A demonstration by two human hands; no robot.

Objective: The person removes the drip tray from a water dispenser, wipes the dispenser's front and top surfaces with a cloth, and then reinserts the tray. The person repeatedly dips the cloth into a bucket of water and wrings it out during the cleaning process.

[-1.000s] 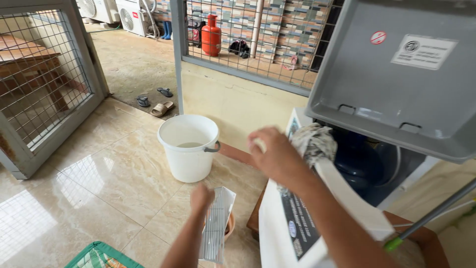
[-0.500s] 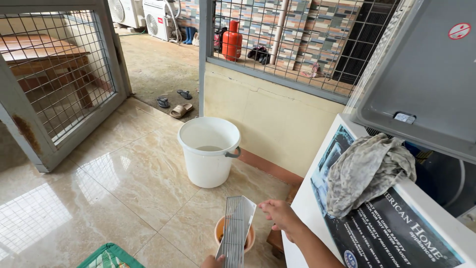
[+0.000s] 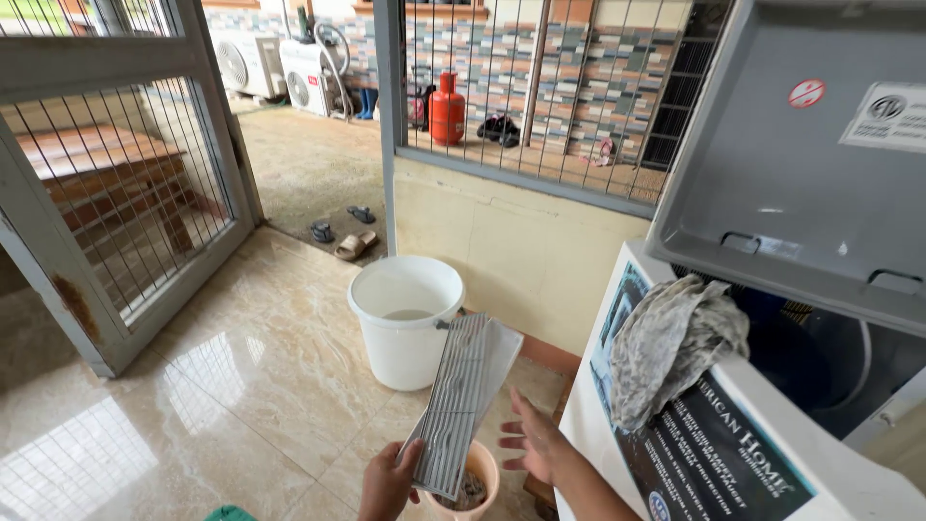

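- Our left hand (image 3: 388,482) is clenched around the lower end of a long grey ribbed filter panel (image 3: 463,403), holding it tilted so its upper end rises towards the white bucket (image 3: 405,318).
- Our right hand (image 3: 532,446) is released, fingers spread, holding nothing; it hovers just beside the panel's right edge, not touching it as far as we can tell.
- The panel hangs directly over a small orange bowl (image 3: 475,482) on the tiled floor (image 3: 241,386); the bowl seems to hold some dark wet debris, though that is too small for us to be sure.
- The bucket stands just beyond the panel's upper end, against the low yellow wall (image 3: 521,251), with a little water in its bottom.
- To our right the white washing machine (image 3: 675,453) stands with its grey lid (image 3: 820,174) raised, and a crumpled grey rag (image 3: 670,342) is draped over its front edge, well apart from both hands.
- We judge the step in hand to be cleaning the panel over the bowl, with the free hand about to work on its ribs.
- The next move, in our view, calls for the right hand to close on or brush along the ribbed face while the left keeps the panel steady above the bowl, so that whatever comes off drops in and not on the tiles.
- The risk we see is the one-handed hold at the very end: the panel could swing or slip.
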